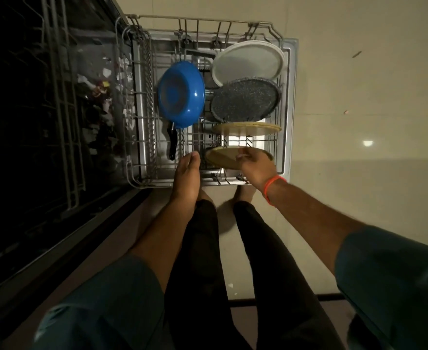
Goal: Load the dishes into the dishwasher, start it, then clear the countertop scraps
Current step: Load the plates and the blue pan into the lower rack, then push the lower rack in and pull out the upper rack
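At the far left, the dark open cavity of the dishwasher (46, 127) shows only dim wire of an upper rack, and the pale flecks inside it are too murky to name. The pulled-out grey wire lower rack (132, 102) sits over the lowered door so that dishes can be dropped in from above.

In the rack's left half a glossy blue frying pan with a black handle (181, 94) stands on its side, bowl facing outward, probably so that water can reach it and drain off.

The person's left hand (186, 173) hangs over the rack's near edge with its fingers straight and pressed together; it holds nothing and seems to be steadying or waiting.

To the right, the plates stand on edge in a row between the tines: a large round white plate (248, 61) farthest away, then a speckled dark grey round plate (245, 101), then a pale cream round plate (247, 127) seen nearly edge-on.

Nearest, the right hand (257, 168), wearing an orange wristband (273, 188), pinches the rim of a second tan round plate (223, 157), which tilts above the front slots, not yet seated. Loading looks well under way.
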Demonstrator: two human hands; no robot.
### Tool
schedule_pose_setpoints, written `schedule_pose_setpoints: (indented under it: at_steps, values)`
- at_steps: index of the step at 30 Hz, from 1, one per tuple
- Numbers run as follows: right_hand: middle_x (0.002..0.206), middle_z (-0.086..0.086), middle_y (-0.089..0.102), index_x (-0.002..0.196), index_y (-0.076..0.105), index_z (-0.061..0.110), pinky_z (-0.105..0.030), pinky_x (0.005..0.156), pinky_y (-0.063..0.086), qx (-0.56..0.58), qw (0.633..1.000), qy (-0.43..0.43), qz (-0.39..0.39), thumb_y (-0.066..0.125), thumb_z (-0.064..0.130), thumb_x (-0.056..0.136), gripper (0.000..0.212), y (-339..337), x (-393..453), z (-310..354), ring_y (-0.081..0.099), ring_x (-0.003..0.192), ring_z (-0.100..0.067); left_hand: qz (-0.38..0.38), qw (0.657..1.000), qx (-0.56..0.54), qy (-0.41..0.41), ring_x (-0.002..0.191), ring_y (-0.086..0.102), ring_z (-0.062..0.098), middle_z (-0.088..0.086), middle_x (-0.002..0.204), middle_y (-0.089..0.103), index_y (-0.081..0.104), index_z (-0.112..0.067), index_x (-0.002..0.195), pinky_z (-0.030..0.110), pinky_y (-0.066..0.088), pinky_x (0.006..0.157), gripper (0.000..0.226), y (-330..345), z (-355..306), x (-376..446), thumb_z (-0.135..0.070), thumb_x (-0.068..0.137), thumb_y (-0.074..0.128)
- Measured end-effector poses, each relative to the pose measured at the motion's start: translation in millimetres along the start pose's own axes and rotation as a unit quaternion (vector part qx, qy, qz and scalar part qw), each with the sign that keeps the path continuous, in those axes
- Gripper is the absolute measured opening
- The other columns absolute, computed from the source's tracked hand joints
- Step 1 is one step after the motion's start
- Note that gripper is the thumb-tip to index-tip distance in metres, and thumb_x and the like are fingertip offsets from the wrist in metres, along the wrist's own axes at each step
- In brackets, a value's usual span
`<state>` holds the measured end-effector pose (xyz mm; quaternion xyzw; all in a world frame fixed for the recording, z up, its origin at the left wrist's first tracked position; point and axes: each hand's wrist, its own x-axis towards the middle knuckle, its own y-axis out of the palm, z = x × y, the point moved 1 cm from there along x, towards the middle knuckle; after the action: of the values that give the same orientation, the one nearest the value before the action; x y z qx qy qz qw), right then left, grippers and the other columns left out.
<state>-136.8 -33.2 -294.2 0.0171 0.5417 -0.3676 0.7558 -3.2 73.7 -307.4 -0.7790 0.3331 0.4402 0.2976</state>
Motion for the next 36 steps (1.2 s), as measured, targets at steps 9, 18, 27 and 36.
schedule_pose_setpoints:
  at_steps: [9, 18, 27, 36]
  values:
    - [0.122, -0.007, 0.069, 0.130, 0.063, 0.017, -0.021, 0.084, 0.042, -0.019, 1.000, 0.000, -0.012, 0.048, 0.030, 0.098, 0.039, -33, 7, -48, 0.063, 0.109, -0.027, 0.021, 0.999, 0.034, 0.001, 0.140, 0.048, 0.022, -0.003, 0.156, 0.047, 0.047, -0.033, 0.150, 0.050, 0.037, 0.118, 0.056, 78, 15, -14, -0.061, 0.102, 0.044]
    - [0.109, -0.003, 0.073, 0.119, 0.068, 0.025, -0.027, 0.094, 0.050, 0.066, 0.997, -0.031, -0.006, 0.058, 0.020, 0.095, 0.027, -146, 41, -93, 0.068, 0.103, -0.025, -0.043, 0.998, -0.032, -0.018, 0.127, 0.057, 0.020, 0.005, 0.138, 0.061, 0.059, -0.022, 0.135, 0.039, 0.041, 0.114, 0.041, 173, 11, -50, -0.048, 0.103, 0.053]
    - [0.119, -0.002, 0.070, 0.131, 0.062, 0.027, -0.020, 0.088, 0.043, 0.001, 0.998, -0.021, 0.051, 0.058, 0.029, 0.099, 0.032, -239, 64, -120, 0.063, 0.111, -0.019, -0.017, 0.989, -0.130, -0.069, 0.118, 0.062, 0.019, -0.002, 0.135, 0.061, 0.059, -0.028, 0.135, 0.042, 0.049, 0.099, 0.051, 279, 23, -70, -0.064, 0.099, 0.049]
    - [0.127, 0.000, 0.065, 0.136, 0.058, 0.027, -0.026, 0.098, 0.040, -0.083, 0.988, -0.076, 0.103, 0.054, 0.034, 0.102, 0.035, -192, 90, -60, 0.059, 0.115, -0.016, -0.026, 0.965, -0.243, -0.099, 0.117, 0.063, 0.016, 0.011, 0.131, 0.066, 0.054, -0.010, 0.142, 0.027, 0.044, 0.077, 0.063, 281, 21, -38, -0.059, 0.103, 0.043]
